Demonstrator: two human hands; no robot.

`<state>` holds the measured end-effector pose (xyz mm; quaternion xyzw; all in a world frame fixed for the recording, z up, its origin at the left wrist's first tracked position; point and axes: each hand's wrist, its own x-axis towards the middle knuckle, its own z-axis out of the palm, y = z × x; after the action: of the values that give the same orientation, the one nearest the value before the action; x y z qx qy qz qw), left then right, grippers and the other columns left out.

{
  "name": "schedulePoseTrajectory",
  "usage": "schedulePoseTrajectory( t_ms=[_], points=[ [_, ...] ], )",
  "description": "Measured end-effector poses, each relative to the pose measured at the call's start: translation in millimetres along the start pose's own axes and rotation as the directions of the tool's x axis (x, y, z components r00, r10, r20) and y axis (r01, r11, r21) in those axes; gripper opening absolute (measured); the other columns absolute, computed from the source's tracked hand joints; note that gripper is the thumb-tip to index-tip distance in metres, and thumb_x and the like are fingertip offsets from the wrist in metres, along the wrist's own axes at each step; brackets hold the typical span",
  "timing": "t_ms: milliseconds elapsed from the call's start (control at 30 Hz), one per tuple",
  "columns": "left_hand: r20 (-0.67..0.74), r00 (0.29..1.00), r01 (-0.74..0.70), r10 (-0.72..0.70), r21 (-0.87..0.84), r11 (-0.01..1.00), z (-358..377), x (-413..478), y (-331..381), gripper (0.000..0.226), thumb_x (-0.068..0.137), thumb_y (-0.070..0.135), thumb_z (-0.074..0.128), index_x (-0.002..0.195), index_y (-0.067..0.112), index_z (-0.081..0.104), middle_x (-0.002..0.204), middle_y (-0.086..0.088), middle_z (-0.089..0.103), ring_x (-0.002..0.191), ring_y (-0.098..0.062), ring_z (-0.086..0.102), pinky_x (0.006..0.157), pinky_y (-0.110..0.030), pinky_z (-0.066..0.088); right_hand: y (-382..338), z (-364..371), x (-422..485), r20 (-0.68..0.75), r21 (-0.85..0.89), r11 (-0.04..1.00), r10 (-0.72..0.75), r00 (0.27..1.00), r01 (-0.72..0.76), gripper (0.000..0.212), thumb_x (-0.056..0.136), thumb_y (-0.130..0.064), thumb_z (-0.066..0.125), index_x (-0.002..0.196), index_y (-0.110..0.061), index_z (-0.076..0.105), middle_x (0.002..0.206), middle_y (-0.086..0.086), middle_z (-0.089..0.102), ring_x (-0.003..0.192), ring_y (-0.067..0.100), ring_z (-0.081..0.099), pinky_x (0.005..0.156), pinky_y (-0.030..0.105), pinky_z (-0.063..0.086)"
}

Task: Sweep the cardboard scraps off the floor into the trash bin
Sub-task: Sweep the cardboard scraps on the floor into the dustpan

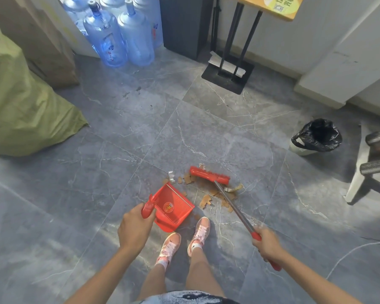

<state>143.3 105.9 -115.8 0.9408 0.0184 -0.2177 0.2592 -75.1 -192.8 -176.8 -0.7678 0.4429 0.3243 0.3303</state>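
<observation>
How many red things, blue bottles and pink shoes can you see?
Red things: 2, the dustpan and the broom
Blue water bottles: 5 at least partly in view, front ones at and
Pink shoes: 2, and
Total: 9

Both bare arms reach forward and down from the lower edge of the view. The left hand [136, 227] is curled closed, knuckles up, wrist slightly bent. The right hand [269, 244] is clenched in a fist, seemingly thumb forward, though motion blur softens it. Two bare legs stand between the arms, feet [184, 240] pointing ahead.
</observation>
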Motion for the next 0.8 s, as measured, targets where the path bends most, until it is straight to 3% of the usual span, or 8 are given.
schedulePoseTrajectory(
  t_ms=[167,267,367,600,800],
  points=[
    [0.007,1.0,0.001,0.0,-0.01,1.0,-10,-3,-17,0.034,0.084,0.046,0.062,0.062,0.02,0.053,0.06,-0.003,0.061,0.064,-0.031,0.061,0.054,-0.035,0.044,-29,0,-39,0.078,0.377,0.916,0.113,0.991,-0.134,0.031,0.091,-0.001,0.046,0.111,-0.026,0.047,0.054,0.007,0.042,0.038,0.014,0.038,0.035,0.019,0.035],
    [0.005,1.0,-0.005,0.006,-0.033,0.999,-20,-4,-27,0.032,0.085,0.045,0.062,0.064,0.023,0.054,0.061,-0.002,0.062,0.065,-0.03,0.061,0.054,-0.034,0.041,-57,1,-51,0.193,0.615,0.752,0.149,0.97,-0.238,0.02,0.093,0.0,0.043,0.103,-0.014,0.055,0.053,0.008,0.04,0.03,0.01,0.034,0.033,0.015,0.031],
    [-0.002,1.0,0.013,-0.013,-0.047,0.999,-31,-4,-43,0.032,0.086,0.043,0.061,0.063,0.022,0.053,0.058,-0.001,0.059,0.065,-0.03,0.06,0.053,-0.033,0.039,-92,2,-60,0.342,0.767,0.537,0.121,0.932,-0.351,0.012,0.095,0.0,0.043,0.086,-0.003,0.051,0.06,0.01,0.04,0.026,0.006,0.034,0.028,0.012,0.031],
    [-0.035,0.998,0.059,-0.061,-0.064,0.996,-49,-3,-79,0.034,0.085,0.043,0.061,0.062,0.02,0.052,0.062,-0.008,0.062,0.069,-0.036,0.061,0.058,-0.038,0.046,-169,39,-42,0.574,0.782,0.277,0.027,0.818,-0.558,0.013,0.096,-0.005,0.044,0.083,-0.007,0.042,0.067,0.009,0.041,0.024,0.005,0.034,0.025,0.011,0.03],
    [-0.053,0.995,0.079,-0.083,-0.065,0.995,-53,4,-100,0.033,0.085,0.039,0.063,0.06,0.022,0.051,0.062,-0.007,0.061,0.066,-0.034,0.059,0.06,-0.039,0.047,-207,79,-4,0.677,0.725,0.221,-0.055,0.734,-0.652,0.015,0.097,-0.006,0.042,0.081,-0.007,0.041,0.066,0.005,0.042,0.023,0.008,0.037,0.026,0.012,0.033]
  ],
)
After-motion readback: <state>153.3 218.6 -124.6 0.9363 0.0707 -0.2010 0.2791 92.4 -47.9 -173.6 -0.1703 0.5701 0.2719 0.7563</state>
